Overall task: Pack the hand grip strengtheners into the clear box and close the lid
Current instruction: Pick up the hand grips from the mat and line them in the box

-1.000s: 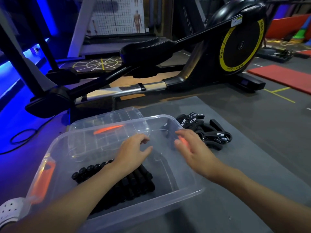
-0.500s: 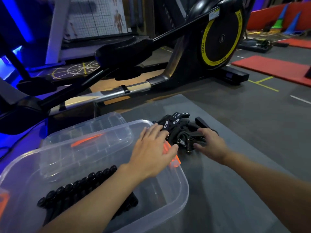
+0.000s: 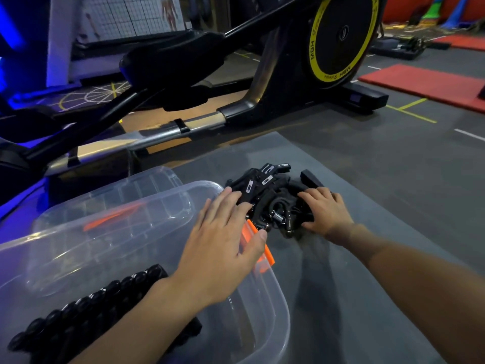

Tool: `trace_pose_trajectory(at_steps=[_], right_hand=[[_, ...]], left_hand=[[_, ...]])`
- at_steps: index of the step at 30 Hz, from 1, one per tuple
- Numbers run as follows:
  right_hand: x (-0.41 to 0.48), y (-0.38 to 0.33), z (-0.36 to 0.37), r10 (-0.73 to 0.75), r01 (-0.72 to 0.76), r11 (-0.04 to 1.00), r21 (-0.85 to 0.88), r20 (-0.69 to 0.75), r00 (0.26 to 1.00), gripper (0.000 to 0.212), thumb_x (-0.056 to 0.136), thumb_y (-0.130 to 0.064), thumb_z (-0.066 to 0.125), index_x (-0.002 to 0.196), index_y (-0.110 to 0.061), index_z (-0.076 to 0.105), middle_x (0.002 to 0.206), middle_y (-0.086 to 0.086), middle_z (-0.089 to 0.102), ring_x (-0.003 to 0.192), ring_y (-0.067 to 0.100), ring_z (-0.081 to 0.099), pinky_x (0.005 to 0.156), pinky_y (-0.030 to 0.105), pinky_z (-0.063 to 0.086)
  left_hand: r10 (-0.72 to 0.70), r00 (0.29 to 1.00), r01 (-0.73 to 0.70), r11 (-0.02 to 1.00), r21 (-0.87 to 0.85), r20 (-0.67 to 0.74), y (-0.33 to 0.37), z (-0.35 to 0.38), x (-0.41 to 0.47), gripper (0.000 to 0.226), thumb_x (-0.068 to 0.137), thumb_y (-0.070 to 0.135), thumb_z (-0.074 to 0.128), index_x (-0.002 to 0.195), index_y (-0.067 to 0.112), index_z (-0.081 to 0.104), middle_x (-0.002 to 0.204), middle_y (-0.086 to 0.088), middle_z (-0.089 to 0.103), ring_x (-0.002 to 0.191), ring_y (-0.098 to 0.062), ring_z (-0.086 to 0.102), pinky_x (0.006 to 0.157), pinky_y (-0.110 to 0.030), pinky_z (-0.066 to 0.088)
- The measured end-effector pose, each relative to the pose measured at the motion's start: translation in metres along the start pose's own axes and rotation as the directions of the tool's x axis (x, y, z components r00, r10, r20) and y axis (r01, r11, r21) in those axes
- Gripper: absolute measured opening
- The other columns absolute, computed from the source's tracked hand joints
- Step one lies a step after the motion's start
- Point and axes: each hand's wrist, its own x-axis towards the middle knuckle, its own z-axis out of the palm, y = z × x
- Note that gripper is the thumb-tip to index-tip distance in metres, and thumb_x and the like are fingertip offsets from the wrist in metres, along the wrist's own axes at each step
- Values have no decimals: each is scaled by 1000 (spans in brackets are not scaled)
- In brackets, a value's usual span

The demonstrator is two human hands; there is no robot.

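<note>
Just right of the clear box (image 3: 283, 311), both grips flank the strengtheners (image 3: 265, 195), probably to scoop them boxward: left grip (image 3: 223, 245) flat-fingered and open, right grip (image 3: 325, 210) curled round the pile.

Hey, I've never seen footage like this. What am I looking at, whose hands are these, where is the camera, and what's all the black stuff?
No machine is at work here: these are a person's two bare hands, filmed by one wide-angle camera worn on their head, looking forward and down. On a grey mat stands a clear box, open; its lid lies just behind it. A row of black hand grip strengtheners lies inside. More sit in a loose pile on the mat, beyond the box's orange latch. The left hand reaches across the box, straight fingers touching the pile; the right hand curls its fingers over the pile's right side. Nothing is lifted yet. The big black and yellow thing behind is an elliptical trainer.
</note>
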Motion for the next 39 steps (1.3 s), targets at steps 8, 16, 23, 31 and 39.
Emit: trace_pose_trajectory(at_steps=[8,16,23,31,39], right_hand=[[-5,2,-12,-36,33,996,-87,-37,999,77,73,-46,71,140,-23,43,142,-7,49,132,21,37,101,35,28],[-44,-8,-77,80,-11,967,256,-260,962,44,66,-49,73,104,-28,63,97,-11,67,100,21,52,75,34,36],[-82,-75,-154,150,-5,673,739,-130,980,33,66,-39,79,97,-29,71,76,-11,72,72,4,68,67,29,54],[-120,-153,-206,-34,40,446,894,-28,999,18,80,-32,76,88,-17,70,72,-3,73,66,8,71,51,19,48],[-120,-177,-180,-106,138,644,752,-91,990,26,100,-39,38,88,-31,59,84,-13,62,81,6,57,72,28,43]], left_hand=[[-5,1000,4,1000,24,16,2,-3,1,72,89,62,11,143,24,38,160,7,21,149,-4,-5,122,-39,5],[-3,1000,3,1000,-7,26,6,-9,1,73,86,64,12,142,26,40,160,7,22,149,-5,-2,122,-36,-5],[-81,952,-73,875,-478,-294,26,-44,-8,37,84,24,72,118,34,58,116,19,58,114,-5,55,101,-27,42],[-127,831,-204,837,-508,-542,23,-97,-40,29,79,6,77,102,19,66,99,9,63,96,-11,63,86,-20,49],[-272,852,-20,837,-546,-448,-21,-109,-68,20,80,14,78,98,22,71,91,10,71,88,-5,67,83,-19,52]])
